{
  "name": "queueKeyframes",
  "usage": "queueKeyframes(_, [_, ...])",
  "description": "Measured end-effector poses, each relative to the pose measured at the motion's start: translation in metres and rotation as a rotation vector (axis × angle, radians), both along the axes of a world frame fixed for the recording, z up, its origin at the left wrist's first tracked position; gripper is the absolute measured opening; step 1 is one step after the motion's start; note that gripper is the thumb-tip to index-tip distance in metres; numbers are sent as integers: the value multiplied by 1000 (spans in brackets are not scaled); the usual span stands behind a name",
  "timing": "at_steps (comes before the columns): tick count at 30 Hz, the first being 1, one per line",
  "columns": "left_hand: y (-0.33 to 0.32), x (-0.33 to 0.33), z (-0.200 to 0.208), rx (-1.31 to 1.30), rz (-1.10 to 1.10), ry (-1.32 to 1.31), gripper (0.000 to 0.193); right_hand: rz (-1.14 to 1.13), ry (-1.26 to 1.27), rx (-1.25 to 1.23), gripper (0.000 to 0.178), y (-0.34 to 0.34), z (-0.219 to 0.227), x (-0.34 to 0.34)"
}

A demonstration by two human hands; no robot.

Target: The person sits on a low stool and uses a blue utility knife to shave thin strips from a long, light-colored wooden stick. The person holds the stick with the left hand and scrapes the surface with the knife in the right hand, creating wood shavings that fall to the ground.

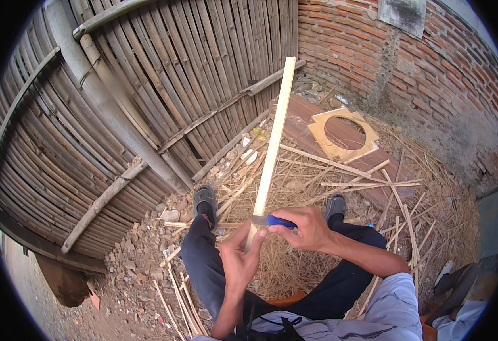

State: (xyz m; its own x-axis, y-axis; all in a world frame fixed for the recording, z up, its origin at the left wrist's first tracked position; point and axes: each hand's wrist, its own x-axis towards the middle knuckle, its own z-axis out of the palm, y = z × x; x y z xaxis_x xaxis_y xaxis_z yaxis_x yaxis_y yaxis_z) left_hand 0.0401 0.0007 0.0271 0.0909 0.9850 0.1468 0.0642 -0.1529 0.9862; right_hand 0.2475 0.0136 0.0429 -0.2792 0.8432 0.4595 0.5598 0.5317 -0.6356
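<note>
A long pale bamboo strip [275,136] rises from between my legs and slants away toward the far corner. My left hand [239,258] is closed around its near end, thumb and fingers on either side. In my right hand [307,230] is a knife with a blue handle [281,222]. Its short, wide grey blade [258,220] lies across the strip just beyond my left fingertips. The right thumb presses close to the blade, near the left thumb. How deep the edge sits in the strip cannot be seen.
Thin shavings [289,267] cover the ground between my shoes. Split strips [368,183] lie scattered ahead and right, near a brown board [300,116] bearing a cut panel [319,128] with a round hole. A bamboo fence [164,68] stands left, a brick wall [351,57] behind.
</note>
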Motion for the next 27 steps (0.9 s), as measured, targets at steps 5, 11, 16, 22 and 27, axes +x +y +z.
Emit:
queueKeyframes(5, [0,1,-3,-56,-7,-52,35,-24,-21,-18,31,-1,3,-1])
queueKeyframes(11, [-1,-2,-10,-25,4,-58,36,-65,-28,38,31,3,7,0])
queueKeyframes(16, [-2,-5,-10,-98,-13,-76,38,-139,-113,80,33,12,7,7])
queueKeyframes(22, [-13,-19,-11,-178,-78,-59,39,-315,8,240,31,39,17,35])
queueKeyframes(27, [-16,-28,-20,-112,-74,-7,38,-314,-29,228,30,45,15,38])
